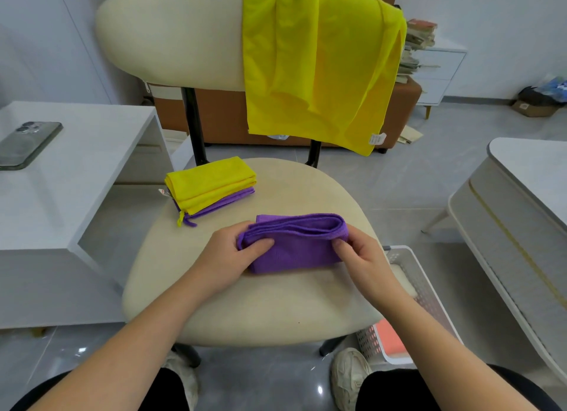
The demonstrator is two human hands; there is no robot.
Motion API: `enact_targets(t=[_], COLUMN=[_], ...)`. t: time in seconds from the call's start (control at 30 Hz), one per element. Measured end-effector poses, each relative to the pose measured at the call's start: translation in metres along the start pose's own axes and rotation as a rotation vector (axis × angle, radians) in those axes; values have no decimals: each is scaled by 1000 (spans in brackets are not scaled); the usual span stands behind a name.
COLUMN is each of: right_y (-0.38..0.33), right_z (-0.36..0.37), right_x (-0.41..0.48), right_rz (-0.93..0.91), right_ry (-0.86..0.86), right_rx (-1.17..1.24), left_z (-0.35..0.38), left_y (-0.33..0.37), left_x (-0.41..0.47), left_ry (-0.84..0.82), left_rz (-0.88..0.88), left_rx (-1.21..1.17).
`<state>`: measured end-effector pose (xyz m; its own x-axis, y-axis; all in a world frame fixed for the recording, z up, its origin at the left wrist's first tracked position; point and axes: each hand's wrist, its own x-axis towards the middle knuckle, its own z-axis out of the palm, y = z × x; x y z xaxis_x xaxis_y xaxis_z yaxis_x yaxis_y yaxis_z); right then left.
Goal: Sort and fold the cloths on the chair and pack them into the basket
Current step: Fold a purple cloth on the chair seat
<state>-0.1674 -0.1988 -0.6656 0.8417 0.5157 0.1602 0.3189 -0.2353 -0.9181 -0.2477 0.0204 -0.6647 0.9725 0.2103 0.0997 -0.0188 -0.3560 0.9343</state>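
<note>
Fingers (340, 246) of the left hand (224, 257) and right hand (365, 257) pinch the ends of the purple cloth (291, 252) on the chair (276, 306); the basket (429, 294) at four o'clock holds an orange cloth (388, 338).

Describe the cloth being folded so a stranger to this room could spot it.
Find the cream chair seat. On it lies a folded purple cloth, held at both ends by the left hand and right hand. The stack behind is yellow-topped, the backrest cloth yellow; only this one is held.

Bright, even light (edges bowed)
</note>
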Motion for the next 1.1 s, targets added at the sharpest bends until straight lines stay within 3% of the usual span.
enact_targets(t=[0.17,0.43,0.63,0.83,1.0,1.1], right_y=[-10,1,7,8,5,4], right_z=[1,9,15,18,19,19], right_x=[0,19,32,43,46,45], right_rz=[-26,204,223,349,394,387], right_ry=[-11,212,250,225,243,256], right_rx=[-145,-324,-446,-637,-672,-690], left_z=[13,32,32,40,43,42], left_y=[4,18,13,11,13,14], left_x=[6,20,26,32,33,31], left_ry=[93,231,245,253,316,365], left_rz=[-44,-208,-269,-312,-298,-183], left_rx=[226,435,567,855,888,947])
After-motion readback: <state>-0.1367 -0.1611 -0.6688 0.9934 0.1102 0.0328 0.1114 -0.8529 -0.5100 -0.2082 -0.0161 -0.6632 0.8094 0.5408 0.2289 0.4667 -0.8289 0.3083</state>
